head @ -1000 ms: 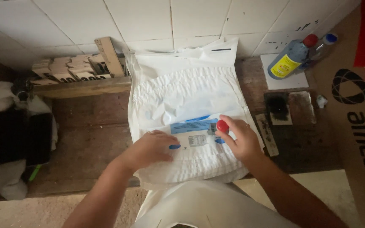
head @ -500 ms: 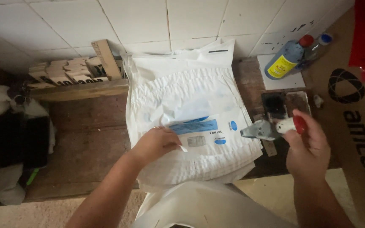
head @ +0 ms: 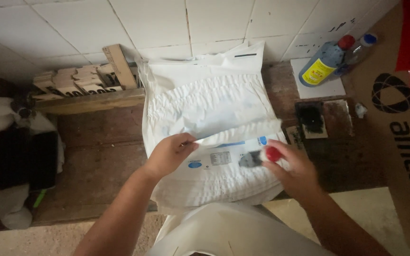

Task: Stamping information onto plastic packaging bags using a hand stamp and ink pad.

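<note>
Now I am seeing the left hand pinching up a folded edge of the white quilted plastic sack, which is lying across the middle of the dark wooden bench and overhanging its near edge. Meanwhile the right hand is closing around a small grey stamp with a red knob, pressing it against the sack's printed label near the bench's right side.
</note>
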